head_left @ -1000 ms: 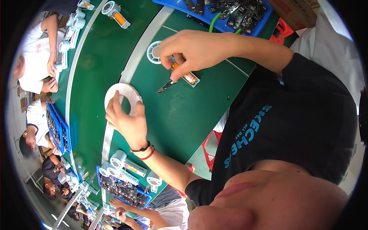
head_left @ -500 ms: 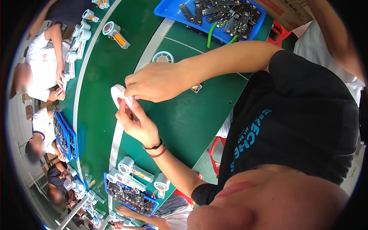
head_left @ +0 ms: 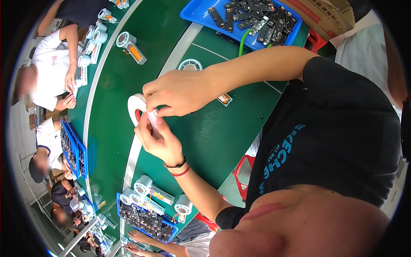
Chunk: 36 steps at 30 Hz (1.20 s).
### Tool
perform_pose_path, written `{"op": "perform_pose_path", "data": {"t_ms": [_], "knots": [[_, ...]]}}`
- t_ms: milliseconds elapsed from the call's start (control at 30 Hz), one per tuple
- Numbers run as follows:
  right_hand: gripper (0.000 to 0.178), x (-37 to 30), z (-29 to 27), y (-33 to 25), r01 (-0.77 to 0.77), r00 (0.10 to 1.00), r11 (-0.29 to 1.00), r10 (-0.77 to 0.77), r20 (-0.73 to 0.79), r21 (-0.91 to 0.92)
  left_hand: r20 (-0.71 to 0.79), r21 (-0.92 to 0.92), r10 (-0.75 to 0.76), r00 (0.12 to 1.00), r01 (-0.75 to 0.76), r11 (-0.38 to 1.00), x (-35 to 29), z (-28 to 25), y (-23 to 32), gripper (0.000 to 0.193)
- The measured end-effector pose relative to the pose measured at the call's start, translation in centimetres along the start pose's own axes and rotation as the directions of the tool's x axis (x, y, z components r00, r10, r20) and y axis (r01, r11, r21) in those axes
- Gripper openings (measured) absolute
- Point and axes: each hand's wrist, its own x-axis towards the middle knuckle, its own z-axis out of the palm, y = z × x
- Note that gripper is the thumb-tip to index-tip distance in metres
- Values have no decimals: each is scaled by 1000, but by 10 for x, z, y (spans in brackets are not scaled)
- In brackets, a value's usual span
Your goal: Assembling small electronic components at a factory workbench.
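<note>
A roll of white tape with faint reddish marks (head_left: 134, 104) is held over the green table, its flat side and red inner core partly showing. My left hand (head_left: 159, 141), with a black and a red band at the wrist, closes its thumb and fingers on the tape roll from below. Just above it, my right hand (head_left: 182, 93) is bent over the roll, thumb and fingertips pinched at the tape's edge beside the left fingertips. The exact spot of the right-hand pinch is partly hidden. Behind my right hand, a pale round fan head (head_left: 190, 65) lies on the table.
A blue tray (head_left: 186, 13) of black circuit boards stands at the top, with a green strap (head_left: 242, 42) beside it. Another blue tray (head_left: 173, 233) and several white fans (head_left: 143, 184) are below. A lone fan (head_left: 132, 48) lies upper left. Co-workers (head_left: 58, 68) sit across the table.
The tape roll has turned, showing more of its flat side and core. Both hands have shifted slightly right in the picture, with the whole scene, and stay on the tape.
</note>
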Motion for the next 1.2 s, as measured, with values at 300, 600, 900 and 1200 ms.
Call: {"op": "perform_pose_path", "data": {"t_ms": [300, 600, 900, 1200], "knots": [[9, 7, 4, -1, 96, 995, 987, -93, -33, 129, -8, -97, -55, 998, 54, 994, -1, -2, -1, 30], [24, 25, -2, -20, 325, 944, 911, -300, -133, 254, -83, -424, -247, 966, 190, 885, -2, -17, -4, 23], [40, 121, 11, 110, -329, 939, 929, 302, 164, 169, -242, 298, 183, 953, -107, 949, 6, -12, -41, 24], [51, 152, 56, 155, -290, 884, 944, 327, 333, -157, -119, 510, 167, 979, -85, 856, 6, -7, -46, 25]]}}
